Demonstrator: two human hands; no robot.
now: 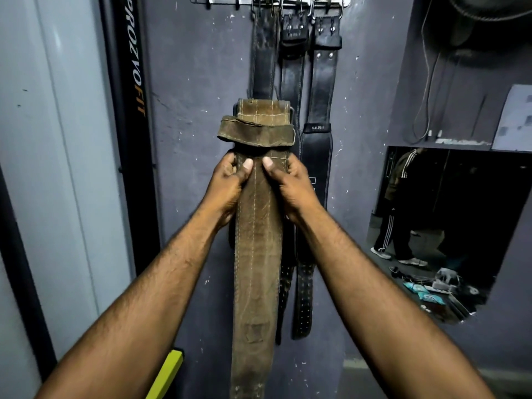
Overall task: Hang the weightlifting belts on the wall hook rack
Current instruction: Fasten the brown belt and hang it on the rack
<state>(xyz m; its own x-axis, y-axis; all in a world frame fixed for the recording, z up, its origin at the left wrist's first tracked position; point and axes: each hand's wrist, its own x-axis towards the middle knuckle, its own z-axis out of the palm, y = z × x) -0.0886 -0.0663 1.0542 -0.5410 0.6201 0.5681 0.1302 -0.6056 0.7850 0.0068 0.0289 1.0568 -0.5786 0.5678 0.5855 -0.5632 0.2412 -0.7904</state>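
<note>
Both hands are clenched on the brown belt (257, 240), held vertical in front of the wall (195, 82). Left hand (227, 187) pinches the left edge, right hand (290, 187) the right edge, thumbs on the face, level with each other just under the keeper loop (256, 133). Neither hand is nearer the target.

Key relation: the hook rack (270, 0) is straight up from the hands, well above the belt's top end. The belt's long axis runs top to bottom, tail hanging past the bottom of frame. So my read is the move is a straight lift, buckle end leading. The buckle itself is mostly hidden behind the top fold; only a sliver of metal shows at the right.

Three black belts (322, 82) already hang from the rack's right side by their metal buckles. Free hooks (207, 5) sit up and left of the hands.

Materials: brown belt is worn suede-like leather, thick, stiff, pale double stitching, scuffed. Black ones are smooth leather with punched holes at the tails. Rack looks like bright metal plate.
</note>
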